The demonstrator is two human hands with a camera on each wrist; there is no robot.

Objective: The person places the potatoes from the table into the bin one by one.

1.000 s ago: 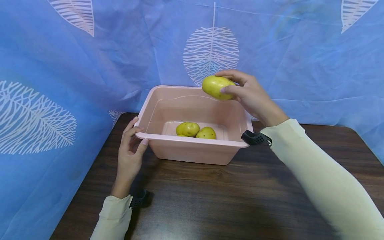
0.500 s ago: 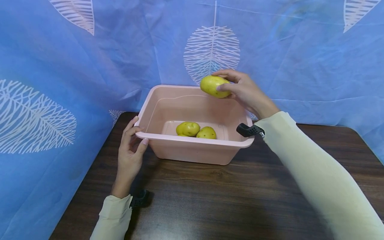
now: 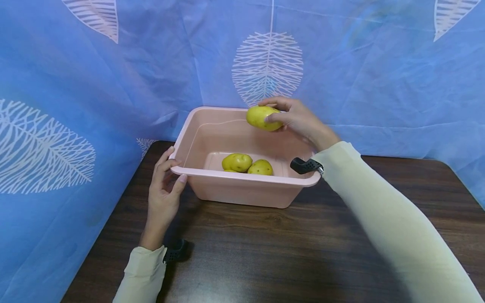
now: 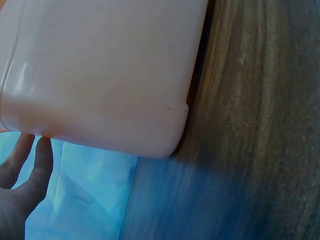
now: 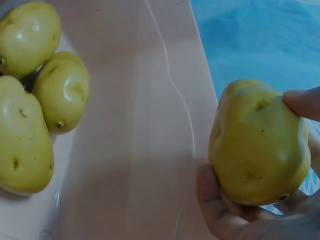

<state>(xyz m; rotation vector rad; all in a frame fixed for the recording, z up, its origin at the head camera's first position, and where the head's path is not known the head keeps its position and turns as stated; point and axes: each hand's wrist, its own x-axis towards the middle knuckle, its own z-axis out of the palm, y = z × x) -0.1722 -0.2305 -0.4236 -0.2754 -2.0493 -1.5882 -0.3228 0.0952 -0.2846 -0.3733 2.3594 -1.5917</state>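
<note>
A pink plastic basin [image 3: 246, 191] stands on the table. My left hand [image 3: 163, 202] holds its near left corner, thumb on the front under the rim and fingers at the left edge. In the left wrist view, two fingers [image 4: 42, 160] touch the basin's wall. A yellow potato [image 3: 261, 118] is held in my right hand [image 3: 295, 120] over the basin's far side, thumb and fingers round it. The right wrist view shows that held potato [image 5: 260, 145] close up, apart from three other potatoes [image 5: 22, 135] that lie together on the basin floor.
The dark wooden table [image 3: 265, 252] extends in front of the basin and to both sides. Behind and left hangs a blue cloth [image 3: 151, 63] with white leaf prints. Each wrist wears a black strap [image 3: 305, 165].
My right hand has moved left and slightly down with the potato, further over the basin. The left hand and the other potatoes have stayed in place.
</note>
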